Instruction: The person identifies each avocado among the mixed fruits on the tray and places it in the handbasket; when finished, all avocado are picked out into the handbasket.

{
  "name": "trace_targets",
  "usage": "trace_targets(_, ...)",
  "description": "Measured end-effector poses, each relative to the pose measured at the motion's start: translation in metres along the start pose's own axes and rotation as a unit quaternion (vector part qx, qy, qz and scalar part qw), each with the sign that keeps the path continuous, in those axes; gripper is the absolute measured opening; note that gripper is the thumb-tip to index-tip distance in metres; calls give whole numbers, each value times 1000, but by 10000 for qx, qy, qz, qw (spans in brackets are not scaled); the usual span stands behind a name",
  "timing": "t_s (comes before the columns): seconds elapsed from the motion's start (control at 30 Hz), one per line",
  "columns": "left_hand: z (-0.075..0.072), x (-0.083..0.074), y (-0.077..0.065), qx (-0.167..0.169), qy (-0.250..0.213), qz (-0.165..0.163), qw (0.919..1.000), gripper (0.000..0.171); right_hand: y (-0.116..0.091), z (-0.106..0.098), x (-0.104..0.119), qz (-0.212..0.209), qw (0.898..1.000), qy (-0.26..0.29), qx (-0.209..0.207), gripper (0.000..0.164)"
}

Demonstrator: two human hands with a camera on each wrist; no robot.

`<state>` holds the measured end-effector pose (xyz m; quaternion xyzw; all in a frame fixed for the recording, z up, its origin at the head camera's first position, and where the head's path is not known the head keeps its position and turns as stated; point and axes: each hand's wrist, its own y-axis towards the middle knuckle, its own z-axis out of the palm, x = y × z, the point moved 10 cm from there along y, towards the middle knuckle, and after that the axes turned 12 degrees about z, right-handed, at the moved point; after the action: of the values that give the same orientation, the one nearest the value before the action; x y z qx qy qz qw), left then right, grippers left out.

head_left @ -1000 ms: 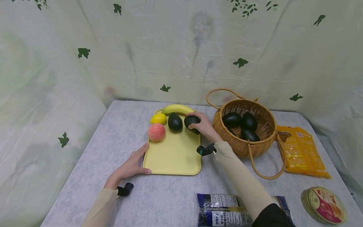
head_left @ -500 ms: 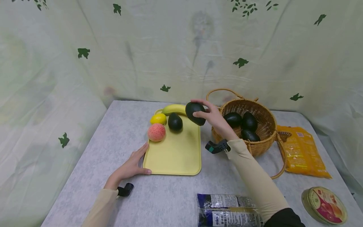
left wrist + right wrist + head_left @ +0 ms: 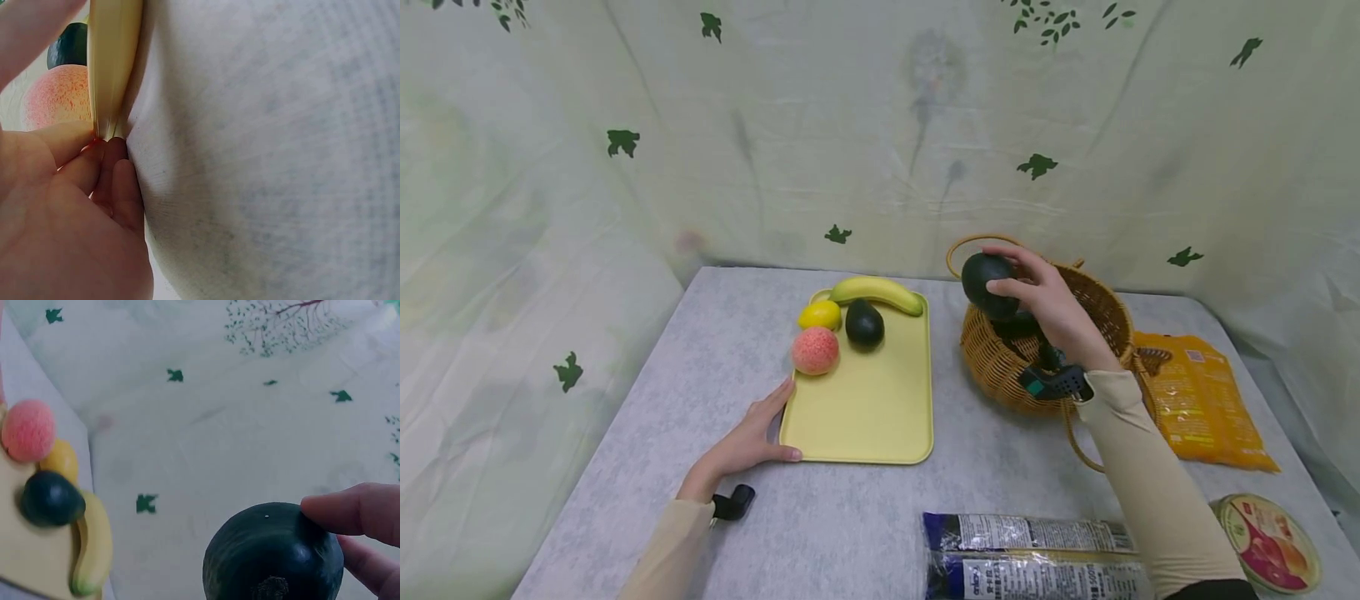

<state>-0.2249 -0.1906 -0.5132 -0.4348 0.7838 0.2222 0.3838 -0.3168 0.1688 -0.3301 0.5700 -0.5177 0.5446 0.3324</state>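
Note:
Over the left rim of the wicker basket [image 3: 996, 371], my right hand [image 3: 1056, 312] grips a dark green avocado [image 3: 979, 287] between thumb and fingers; its rounded end shows in the right wrist view. Other avocados in the basket are mostly hidden behind this hand. My left hand [image 3: 741, 442] rests against the near left corner of a pale yellow tray [image 3: 865, 417], thumb on the front edge and fingertips along the left side. On the tray lie a banana [image 3: 876, 292], a lemon [image 3: 820, 315], a peach [image 3: 815, 351] and another avocado [image 3: 864, 325].
An orange packet [image 3: 1210, 408] lies right of the basket. Blue and clear plastic packages [image 3: 1030, 554] lie at the front, and a round tin [image 3: 1270, 542] sits at the front right, partly behind the right sleeve. A leaf-patterned curtain [image 3: 880, 150] hangs behind the table.
My right hand has lifted the avocado off the tray's right side and carried it right, over the basket. The left hand has stayed at the tray's corner.

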Motion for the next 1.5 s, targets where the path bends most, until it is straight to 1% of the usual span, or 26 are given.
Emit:
trace_targets(0.13,1,1,0,14,11,-1,10000,112,-9,-24,-15,257,9994,-159,-165,53)
trace_targets(0.2,1,0,0,10,5,-1,10000,112,-13,-36,-22,395,9983,-332,-287,54)
trace_targets(0.3,1,0,0,3,26,-8,10000,112,-18,-53,-34,625,9951,-598,-487,55)
trace_targets(0.4,0,0,0,-4,24,-19,10000,112,-21,-64,-43,791,9911,-889,-603,56)
trace_targets(0.5,0,-1,0,-5,44,-24,10000,112,-21,-69,-49,872,9867,-1220,-631,58)
trace_targets(0.6,0,-1,0,-5,46,-33,10000,112,-20,-68,-52,936,9834,-1443,-580,60)
trace_targets(0.7,0,-1,0,-4,20,-43,10000,112,-18,-66,-55,969,9794,-1690,-529,60)
trace_targets(0.8,0,-1,0,-4,7,-28,10000,112,-16,-62,-58,996,9734,-2014,-450,58)
trace_targets(0.93,0,-2,0,-6,10,-5,10000,112,-14,-57,-61,955,9666,-2350,-367,55)
trace_targets(1.03,-1,-1,0,-2,43,1,10000,112,-15,-56,-62,925,9671,-2347,-333,56)
trace_targets(1.13,-1,-1,-1,-4,63,9,10000,112,-16,-54,-60,913,9712,-2182,-300,56)
trace_targets(1.23,-1,-1,-1,-10,60,11,10000,112,-18,-54,-56,801,9790,-1852,-297,54)
trace_targets(1.37,-1,-1,-1,-6,55,9,10000,112,-20,-52,-47,634,9895,-1260,-321,52)
trace_targets(1.43,-1,-1,-2,-4,54,10,10000,112,-19,-48,-40,538,9929,-1016,-310,50)
trace_targets(1.5,0,-1,-1,-5,56,8,10000,112,-19,-40,-32,370,9958,-807,-204,50)
